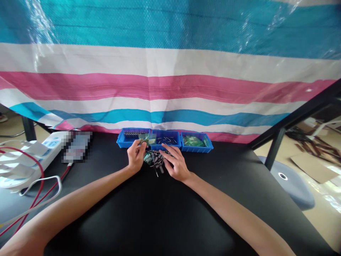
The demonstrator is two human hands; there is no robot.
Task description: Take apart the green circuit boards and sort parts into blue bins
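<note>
My left hand [136, 156] pinches a small clear plastic packet [149, 138] with something greenish in it, just in front of the blue bins. My right hand [176, 164] has its fingers stretched out at the right side of a pile of small metal parts [157, 160]; the fingertips seem to touch the pile. Some greenish packets lie among the parts. Behind my hands stand three blue bins: the left bin [123, 142] has a row of small metal pieces, the middle bin [177, 143] thin pins, and the right bin [198, 148] green packets.
A white power strip [50, 145] with plugs and red and white cables [42, 170] covers the left of the black table [144, 213]. Next to it lies a blurred-out device [77, 146]. A striped sheet [170, 64] hangs behind the bins. A grey stool [293, 185] stands at right.
</note>
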